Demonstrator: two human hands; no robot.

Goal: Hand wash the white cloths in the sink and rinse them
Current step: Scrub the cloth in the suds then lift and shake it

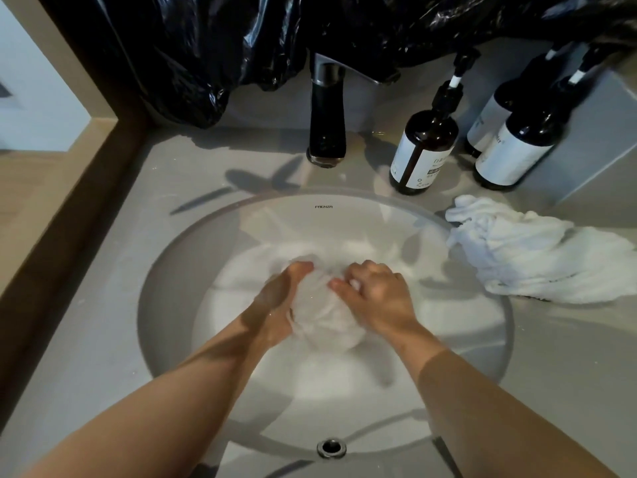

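A bunched white cloth [322, 317] lies in the water in the middle of the round white sink [475, 339]. My left hand [279, 298] grips its left side, with the fingers curled into the fabric. My right hand [375, 294] grips its right side from above, knuckles up. More white cloth spreads under the water behind my hands. A second white cloth [531, 250] lies crumpled on the counter at the sink's right rim, one end hanging over the edge.
A black faucet [327, 119] stands behind the sink. Three dark pump bottles [424, 146] with white labels stand at the back right. Black plastic sheeting [206, 46] hangs across the back. A wooden ledge [55, 215] borders the grey counter on the left. The overflow hole [331, 447] is at the near rim.
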